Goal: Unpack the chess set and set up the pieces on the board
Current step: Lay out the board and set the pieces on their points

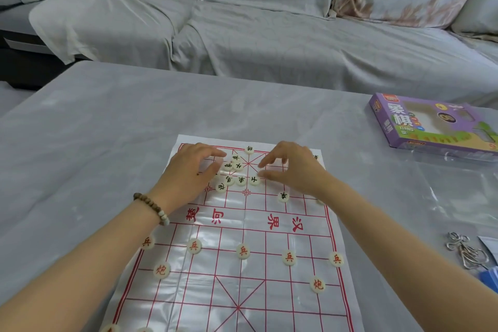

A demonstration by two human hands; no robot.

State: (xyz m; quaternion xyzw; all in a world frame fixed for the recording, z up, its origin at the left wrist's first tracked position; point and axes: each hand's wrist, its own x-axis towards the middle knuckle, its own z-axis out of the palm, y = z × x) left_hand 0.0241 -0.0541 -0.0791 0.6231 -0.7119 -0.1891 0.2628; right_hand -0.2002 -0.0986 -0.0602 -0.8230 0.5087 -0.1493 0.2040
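A white plastic board sheet (242,224) with red grid lines lies on the grey-covered table. Red-lettered round pieces stand in rows on its near half, such as a soldier (243,250) and a cannon (317,284). Several black-lettered pieces (237,175) sit bunched on the far half between my hands. My left hand (192,170) hovers over the far left of the board, fingers loosely bent beside the cluster. My right hand (289,167) is over the far right, thumb and forefinger apart, next to a black piece (254,180). Neither hand plainly holds a piece.
The purple chess box (431,122) lies at the table's far right on a clear plastic bag (458,191). Metal wire puzzle rings (463,250) and blue cards (489,276) sit at the right edge. A grey-covered sofa (269,21) runs behind the table.
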